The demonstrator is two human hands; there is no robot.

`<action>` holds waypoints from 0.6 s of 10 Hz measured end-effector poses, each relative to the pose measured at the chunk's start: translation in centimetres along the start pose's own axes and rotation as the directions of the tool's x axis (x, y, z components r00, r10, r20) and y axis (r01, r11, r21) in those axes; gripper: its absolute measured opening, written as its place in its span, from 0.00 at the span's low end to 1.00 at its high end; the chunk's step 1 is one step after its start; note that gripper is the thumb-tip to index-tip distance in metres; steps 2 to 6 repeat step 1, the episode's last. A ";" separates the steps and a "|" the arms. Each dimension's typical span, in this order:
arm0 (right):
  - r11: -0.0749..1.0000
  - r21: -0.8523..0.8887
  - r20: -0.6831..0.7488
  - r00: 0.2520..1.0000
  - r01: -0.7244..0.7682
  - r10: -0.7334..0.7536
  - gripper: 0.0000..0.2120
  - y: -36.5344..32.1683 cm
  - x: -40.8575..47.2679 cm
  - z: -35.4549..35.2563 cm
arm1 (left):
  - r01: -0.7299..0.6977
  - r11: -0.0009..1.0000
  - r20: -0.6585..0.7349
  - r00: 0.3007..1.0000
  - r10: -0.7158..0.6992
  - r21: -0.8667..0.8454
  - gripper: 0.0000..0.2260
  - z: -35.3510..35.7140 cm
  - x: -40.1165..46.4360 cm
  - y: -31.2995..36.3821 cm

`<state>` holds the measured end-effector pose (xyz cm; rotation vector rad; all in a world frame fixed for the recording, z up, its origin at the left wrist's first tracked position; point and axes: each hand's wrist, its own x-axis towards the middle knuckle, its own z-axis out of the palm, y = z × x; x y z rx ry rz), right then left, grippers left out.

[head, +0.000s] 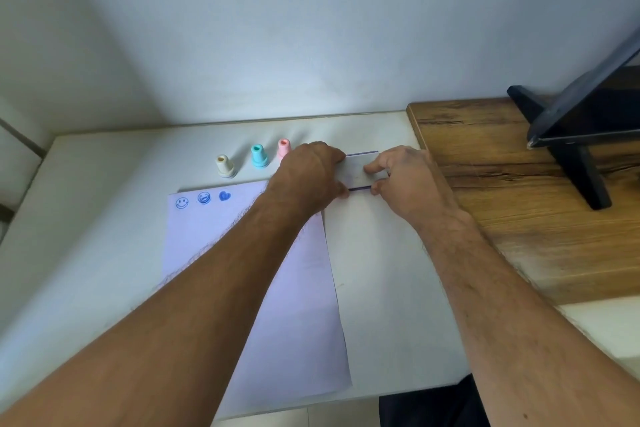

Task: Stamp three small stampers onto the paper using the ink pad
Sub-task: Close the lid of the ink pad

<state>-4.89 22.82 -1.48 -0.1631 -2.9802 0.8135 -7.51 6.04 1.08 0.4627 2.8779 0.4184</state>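
Blue prints point(203, 199), three of them, already stand on the paper point(277, 288). We hold the ink pad point(358, 172), right of the stampers point(258, 156), pinched by left hand point(311, 173) and right hand point(401, 177); its lid should close evenly, we think.

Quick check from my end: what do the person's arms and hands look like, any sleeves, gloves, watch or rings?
Both forearms are bare all the way to the frame edge: no sleeves in view. The left hand and right hand wear no gloves, and no watch, bracelet or ring shows. Hair shows along both forearms.
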 end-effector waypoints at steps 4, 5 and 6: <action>0.999 -0.031 0.005 1.000 0.010 -0.009 0.18 -0.3 -0.2 -0.6 | 0.031 0.997 -0.005 0.999 -0.032 -0.073 0.22 -0.4 -0.3 0.0; 0.999 -0.031 0.005 1.000 0.010 -0.009 0.18 -0.3 -0.2 -0.6 | 0.031 0.997 -0.005 0.999 -0.032 -0.073 0.22 -0.4 -0.3 0.0; 0.999 -0.031 0.005 1.000 0.010 -0.009 0.18 -0.3 -0.2 -0.6 | 0.031 0.997 -0.005 0.999 -0.032 -0.073 0.22 -0.4 -0.3 0.0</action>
